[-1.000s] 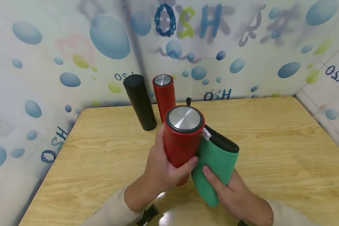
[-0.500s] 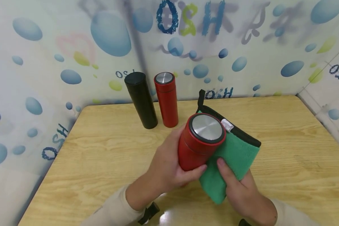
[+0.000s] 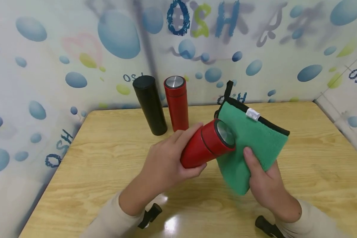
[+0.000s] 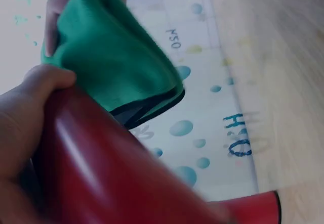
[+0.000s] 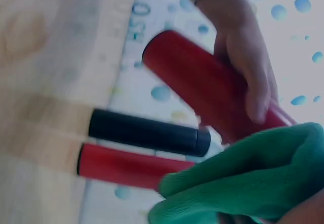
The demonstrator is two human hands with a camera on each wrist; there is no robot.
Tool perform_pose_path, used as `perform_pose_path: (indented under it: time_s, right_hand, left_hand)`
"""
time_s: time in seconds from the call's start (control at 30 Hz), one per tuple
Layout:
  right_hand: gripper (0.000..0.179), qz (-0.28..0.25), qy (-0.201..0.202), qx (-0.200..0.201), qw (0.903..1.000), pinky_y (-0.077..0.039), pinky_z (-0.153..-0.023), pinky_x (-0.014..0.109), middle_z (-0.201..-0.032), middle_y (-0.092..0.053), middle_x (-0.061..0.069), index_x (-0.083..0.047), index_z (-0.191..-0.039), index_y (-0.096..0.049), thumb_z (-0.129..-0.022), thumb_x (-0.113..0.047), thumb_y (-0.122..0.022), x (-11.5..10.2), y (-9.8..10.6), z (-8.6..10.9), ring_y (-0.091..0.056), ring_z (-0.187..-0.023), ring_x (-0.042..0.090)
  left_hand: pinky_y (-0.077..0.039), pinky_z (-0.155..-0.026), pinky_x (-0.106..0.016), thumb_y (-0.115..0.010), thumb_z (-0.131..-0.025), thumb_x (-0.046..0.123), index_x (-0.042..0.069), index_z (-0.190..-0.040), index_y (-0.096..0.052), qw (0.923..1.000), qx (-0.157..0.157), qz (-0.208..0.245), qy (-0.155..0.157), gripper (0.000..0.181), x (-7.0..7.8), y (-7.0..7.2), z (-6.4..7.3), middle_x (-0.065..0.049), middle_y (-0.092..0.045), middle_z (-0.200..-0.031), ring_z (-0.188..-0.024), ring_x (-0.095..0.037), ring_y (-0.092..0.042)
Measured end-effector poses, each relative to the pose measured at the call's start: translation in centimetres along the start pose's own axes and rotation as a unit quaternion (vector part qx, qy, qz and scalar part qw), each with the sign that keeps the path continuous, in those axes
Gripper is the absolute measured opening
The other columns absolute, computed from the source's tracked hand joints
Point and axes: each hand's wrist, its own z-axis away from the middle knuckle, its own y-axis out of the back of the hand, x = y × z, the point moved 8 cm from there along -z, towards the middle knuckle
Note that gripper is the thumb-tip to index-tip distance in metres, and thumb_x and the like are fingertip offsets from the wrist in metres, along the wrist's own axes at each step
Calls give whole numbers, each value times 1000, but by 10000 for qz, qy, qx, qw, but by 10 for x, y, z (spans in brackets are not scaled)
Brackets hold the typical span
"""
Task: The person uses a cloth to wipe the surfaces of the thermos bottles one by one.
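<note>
My left hand [image 3: 163,162] grips a red thermos [image 3: 200,145] round its body. The thermos leans over to the right, its silver-topped lid facing a green cloth [image 3: 253,138]. Folded and edged in black, with a white tag and a black loop, the cloth is held in my right hand [image 3: 269,185], thumb on top. Lid and cloth overlap in the head view. In the right wrist view the held thermos [image 5: 197,82] shows its base end, with the left fingers round it. The left wrist view has the cloth [image 4: 111,57] just beyond the thermos.
A black thermos [image 3: 150,105] and a second red thermos [image 3: 177,105] stand upright side by side at the back of the wooden table [image 3: 107,158]. Behind them rises a patterned wall [image 3: 113,76]. Another wall meets the table along its right side.
The held thermos has been lifted, moved right and tilted from near upright toward its side. The cloth has moved up and to the right with my right hand. The standing bottles stay put.
</note>
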Motion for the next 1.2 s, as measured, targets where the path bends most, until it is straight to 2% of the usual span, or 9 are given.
perform_pose_path:
  time_s: [0.23,0.33,0.47,0.6,0.73,0.83,0.93,1.0,1.2]
  right_hand:
    - [41,780,-393,-446,9952,-54,-90,17,-124,-61,6,-3,-142,-45,-103,5,-37,4,-2,-6,-64,-105,9]
    - [34,1064,-377,-580,9919,-55,-75,19,-103,-64,4,-2,-134,-50,-103,5,-38,3,-6,-6,-64,-82,9]
    - [29,1427,-484,-766,9856,-50,-59,27,-82,-56,3,-6,-128,-53,-104,2,-40,4,-11,-5,-54,-58,13]
    - [33,1625,-695,-946,9797,-51,-59,27,-79,-55,3,-11,-134,-51,-105,-1,-41,5,-13,-3,-54,-54,12]
    - [37,1846,-755,-1040,9744,-53,-64,24,-92,-63,5,-11,-140,-49,-104,-2,-44,6,-12,-1,-59,-63,11]
    - [42,2191,-782,-1113,9662,-54,-77,20,-119,-64,9,-10,-144,-46,-103,-3,-47,8,-10,0,-63,-85,11]
    - [39,2466,-858,-1207,9577,-54,-80,20,-122,-65,9,-8,-142,-46,-103,-5,-49,10,-7,4,-62,-93,9]
    - [37,2626,-799,-1233,9537,-55,-78,21,-118,-65,8,-7,-139,-48,-102,-5,-51,9,-6,5,-62,-92,8]
    - [39,2717,-451,-1197,9538,-54,-74,23,-111,-64,4,-7,-138,-48,-100,-2,-53,3,-6,4,-60,-87,8]
  left_hand:
    - [-60,-70,-37,-87,-71,43,35,-150,-40,9980,-214,-600,24,92,-7,0,2,-1,-67,-114,-91,-18,-66]
    - [-60,-72,-37,-87,-70,45,37,-151,-39,9974,-324,-651,19,93,-7,0,1,-1,-68,-115,-92,-18,-66]
    - [-59,-74,-37,-87,-70,47,38,-151,-39,9954,-595,-733,134,94,-8,-3,3,-2,-68,-117,-94,-19,-67]
    - [-58,-73,-36,-87,-70,48,39,-151,-37,9930,-848,-779,262,95,-9,-8,4,-1,-67,-114,-91,-18,-66]
    - [-58,-71,-35,-87,-70,48,38,-149,-38,9909,-1019,-820,315,93,-10,-10,3,0,-67,-112,-89,-17,-65]
    - [-58,-70,-36,-87,-69,49,38,-147,-40,9883,-1186,-873,386,91,-12,-13,3,0,-67,-113,-88,-17,-66]
    - [-58,-70,-38,-87,-68,49,38,-145,-41,9863,-1305,-916,425,91,-12,-15,3,1,-67,-113,-88,-18,-67]
    - [-59,-70,-38,-88,-68,49,37,-145,-41,9857,-1346,-916,442,91,-12,-16,3,1,-67,-113,-88,-18,-67]
    - [-58,-70,-38,-87,-69,49,37,-147,-40,9835,-1545,-800,492,91,-11,-19,4,1,-67,-114,-90,-18,-67]
